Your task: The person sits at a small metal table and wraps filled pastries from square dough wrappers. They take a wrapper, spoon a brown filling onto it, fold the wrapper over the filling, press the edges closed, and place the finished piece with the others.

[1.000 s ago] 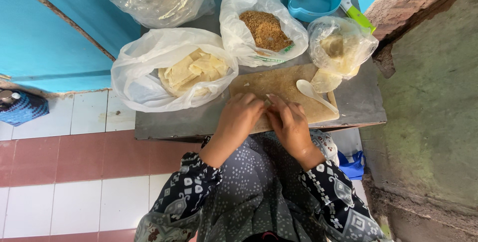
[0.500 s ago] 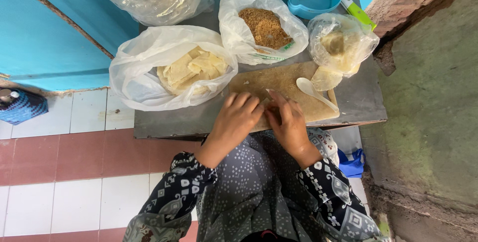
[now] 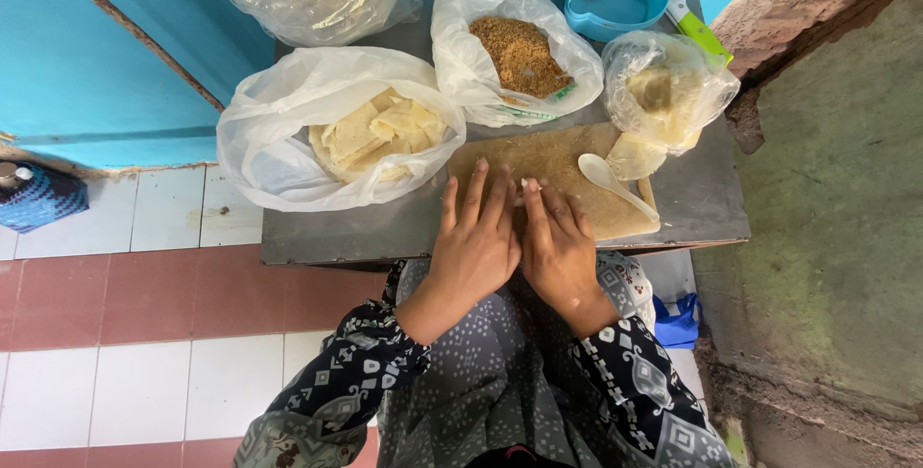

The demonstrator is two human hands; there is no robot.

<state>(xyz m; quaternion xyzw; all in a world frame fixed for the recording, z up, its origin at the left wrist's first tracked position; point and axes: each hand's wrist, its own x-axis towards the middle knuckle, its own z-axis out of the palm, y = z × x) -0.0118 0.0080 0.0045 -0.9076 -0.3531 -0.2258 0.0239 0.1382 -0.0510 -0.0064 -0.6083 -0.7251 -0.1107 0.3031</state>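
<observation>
My left hand (image 3: 473, 242) and right hand (image 3: 558, 247) lie flat, fingers spread, side by side on the wooden board (image 3: 558, 165) at frame centre, pressing something hidden beneath, grasping nothing

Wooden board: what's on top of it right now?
On the wooden board lie a white spoon, the left hand and the right hand, fingers flat. Whatever they press is covered, apart from a pale sliver between the fingertips.

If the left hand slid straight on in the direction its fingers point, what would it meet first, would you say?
The left hand lies flat on the wooden board, fingers pointing away from the body. Straight ahead, it would probably first meet the white bag of brown crumbs at the board's far edge.
</observation>
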